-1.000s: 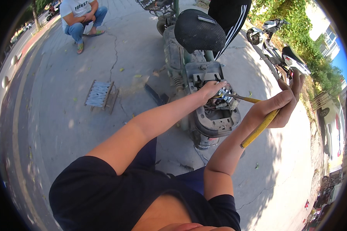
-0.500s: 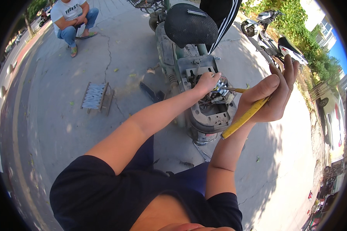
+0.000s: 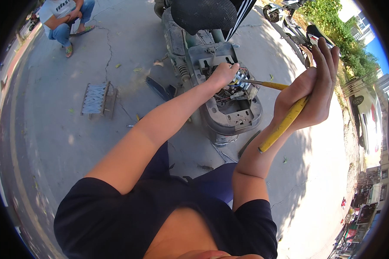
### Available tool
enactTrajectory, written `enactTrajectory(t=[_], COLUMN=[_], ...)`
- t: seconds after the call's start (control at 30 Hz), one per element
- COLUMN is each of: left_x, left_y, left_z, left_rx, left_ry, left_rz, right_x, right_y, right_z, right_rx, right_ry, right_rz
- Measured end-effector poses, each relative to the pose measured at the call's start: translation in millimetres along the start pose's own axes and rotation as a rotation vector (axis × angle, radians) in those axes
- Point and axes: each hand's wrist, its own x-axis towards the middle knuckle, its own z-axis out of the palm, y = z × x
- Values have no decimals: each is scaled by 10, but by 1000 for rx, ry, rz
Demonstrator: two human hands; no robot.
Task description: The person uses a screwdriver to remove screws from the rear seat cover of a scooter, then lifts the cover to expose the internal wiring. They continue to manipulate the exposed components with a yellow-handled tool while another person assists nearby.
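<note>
A scooter (image 3: 177, 41) stands in front of me with an uncovered compartment (image 3: 240, 118), full of wires and silvery metal terminals (image 3: 239, 79). My left hand (image 3: 222, 75) reaches inside with its fingers closed beside the terminals; what they pinch is hidden. My right hand (image 3: 309, 93) grips a yellow-handled tool (image 3: 274, 85) between thumb and palm, its other fingers stretched upward. The tool's thin metal shaft points left, its tip at the terminals. A flat yellow handle (image 3: 283, 125) also sticks out below this hand; whether it belongs to the same tool I cannot tell.
The black seat (image 3: 203, 15) is raised beyond the compartment. Left of the scooter are a dark panel (image 3: 160, 88) and a small folding stool (image 3: 95, 99). A person (image 3: 67, 21) squats at the far left. Another motorbike (image 3: 291, 30) is parked at the far right.
My view has shifted, so the scooter and stool appear higher and farther left. Both hands keep about the same places at the compartment, and the tool's tip still meets the terminals.
</note>
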Motion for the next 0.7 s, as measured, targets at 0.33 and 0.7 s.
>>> enactTrajectory(t=[0.33,0.7], left_x=[-23,12], left_y=[54,10], left_z=[-57,48], left_rx=[-79,-23], left_ry=[-78,-31], left_rz=[-100,-56], right_x=[69,-41], right_y=[152,-96], right_z=[-42,158], right_rx=[60,126], right_ry=[-99,48], right_rz=[-79,102])
